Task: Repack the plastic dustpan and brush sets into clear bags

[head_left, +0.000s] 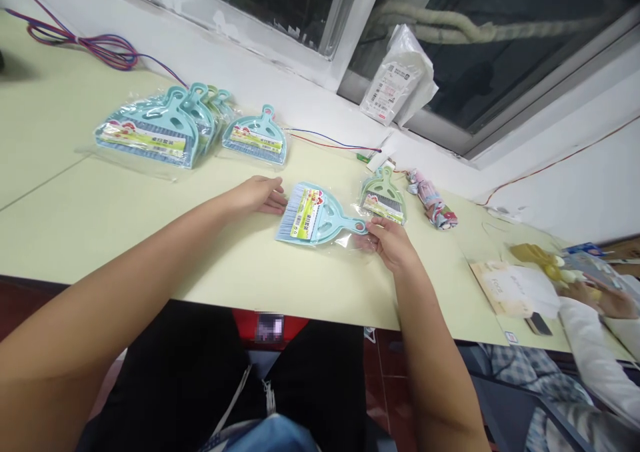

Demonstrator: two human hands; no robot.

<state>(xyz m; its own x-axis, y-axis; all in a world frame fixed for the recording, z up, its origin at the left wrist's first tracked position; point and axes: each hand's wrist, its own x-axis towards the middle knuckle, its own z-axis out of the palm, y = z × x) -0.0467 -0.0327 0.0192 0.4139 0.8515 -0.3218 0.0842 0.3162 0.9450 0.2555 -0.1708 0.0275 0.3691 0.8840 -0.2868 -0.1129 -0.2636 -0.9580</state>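
A blue dustpan and brush set [323, 217] in a clear bag is in front of me, its bristles toward the left and its handle toward the right. My right hand [390, 242] pinches the bag at the handle end. At the bristle end, my left hand [263, 195] has its fingers stretched out, and I cannot tell whether they touch the bag. Just beyond my right hand lies a smaller green dustpan set [384, 195]. Farther back is a small blue dustpan set [255, 135], with a row of bagged dustpan sets [155, 129] to its left.
Coiled red and blue wire [107, 51] lies at the back left. A white package [397, 82] leans by the window, and a folded patterned umbrella [433, 202] is at right. Farther right, another person's hands [600, 295] work near a paper bag [515, 291] and a phone [539, 324].
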